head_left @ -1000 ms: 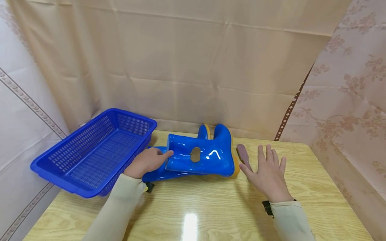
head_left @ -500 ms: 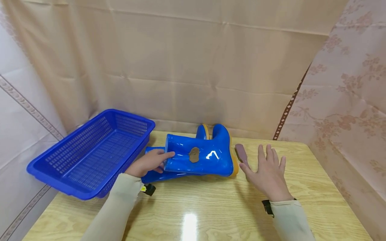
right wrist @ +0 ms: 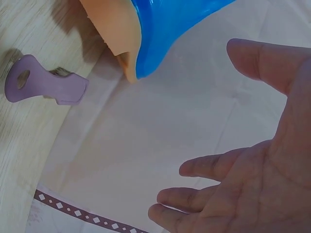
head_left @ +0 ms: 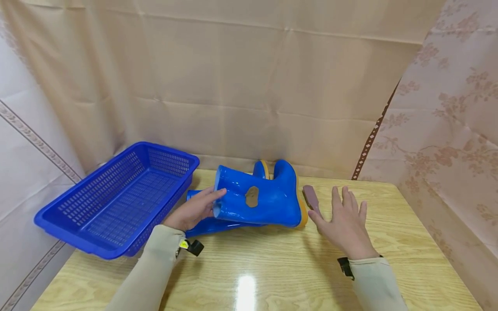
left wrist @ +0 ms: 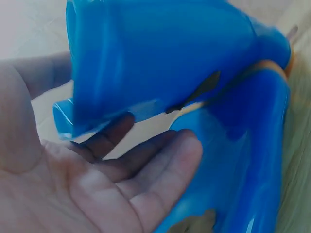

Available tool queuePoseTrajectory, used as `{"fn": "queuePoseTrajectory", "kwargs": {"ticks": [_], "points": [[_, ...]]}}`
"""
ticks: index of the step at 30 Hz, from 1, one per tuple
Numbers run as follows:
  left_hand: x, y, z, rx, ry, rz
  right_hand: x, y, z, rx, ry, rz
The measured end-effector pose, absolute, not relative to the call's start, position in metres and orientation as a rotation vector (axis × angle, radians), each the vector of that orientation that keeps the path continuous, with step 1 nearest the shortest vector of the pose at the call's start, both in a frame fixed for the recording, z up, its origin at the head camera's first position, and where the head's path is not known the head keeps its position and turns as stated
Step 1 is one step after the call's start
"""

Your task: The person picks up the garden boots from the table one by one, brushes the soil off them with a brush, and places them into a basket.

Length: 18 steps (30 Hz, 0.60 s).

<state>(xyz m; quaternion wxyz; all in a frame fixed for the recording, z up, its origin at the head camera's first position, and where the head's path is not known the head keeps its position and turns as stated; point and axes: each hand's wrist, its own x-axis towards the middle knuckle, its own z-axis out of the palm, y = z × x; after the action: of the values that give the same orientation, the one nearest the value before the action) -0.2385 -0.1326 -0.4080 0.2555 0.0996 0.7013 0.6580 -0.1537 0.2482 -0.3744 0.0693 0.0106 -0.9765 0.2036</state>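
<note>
A shiny blue rain boot (head_left: 272, 201) with a yellow sole and a brown patch (head_left: 252, 197) lies on its side over a second blue boot (head_left: 218, 225). At its open top, my left hand (head_left: 194, 209) holds the shaft, thumb on the upper side and fingers (left wrist: 170, 165) below. In the left wrist view the second boot's shaft also carries brown. My right hand (head_left: 348, 229) hovers with spread fingers, holding nothing, right of the boots. Near its thumb lies a purple brush (head_left: 312, 199), whose holed handle (right wrist: 30, 80) shows in the right wrist view.
On the left stands a blue plastic basket (head_left: 116, 255) with slotted sides, close to the left forearm. A beige curtain (head_left: 218, 86) hangs behind the wooden table (head_left: 288, 276), and patterned cloth (head_left: 463, 129) covers the right side.
My left hand has shifted its hold at the upper boot's top, and the shaft end has risen and tilted slightly. My right hand has hardly moved.
</note>
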Motion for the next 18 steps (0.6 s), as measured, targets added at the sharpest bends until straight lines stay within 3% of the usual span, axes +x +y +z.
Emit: {"fn": "queuePoseTrajectory", "kwargs": {"ticks": [18], "points": [[-0.228, -0.109, -0.419, 0.533, 1.549, 2.072, -0.152, 0.250, -0.372, 0.033, -2.956, 0.644]]}}
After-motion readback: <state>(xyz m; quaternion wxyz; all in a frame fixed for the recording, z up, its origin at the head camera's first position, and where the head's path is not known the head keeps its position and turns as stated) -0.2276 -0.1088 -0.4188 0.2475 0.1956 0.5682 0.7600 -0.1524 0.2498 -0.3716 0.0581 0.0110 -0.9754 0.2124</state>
